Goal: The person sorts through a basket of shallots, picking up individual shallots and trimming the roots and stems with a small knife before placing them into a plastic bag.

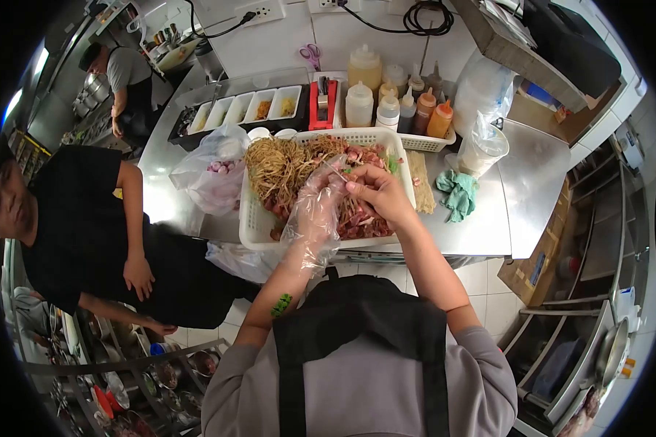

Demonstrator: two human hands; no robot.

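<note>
My left hand [318,202], in a loose clear plastic glove, is over the middle of a white basket [254,231]. Bare, my right hand [383,194] meets it there, thumb and fingers pinched together. A thin pale strip shows at the fingertips, but I cannot make out what it is. Beneath my hands the basket holds a tangle of dry, straw-coloured root-like strands [273,164] on the left. Reddish-purple pieces [364,224] with pale bits lie on the right, perhaps shallots. The gloved hand covers part of the contents.
Behind the basket stand squeeze bottles [359,105], a red device [322,102] and a black holder of white trays [238,109]. Left is a plastic bag [215,171]; right, a green cloth [458,195] and white tub [482,149]. One person [87,218] stands close at left, another [127,91] farther back.
</note>
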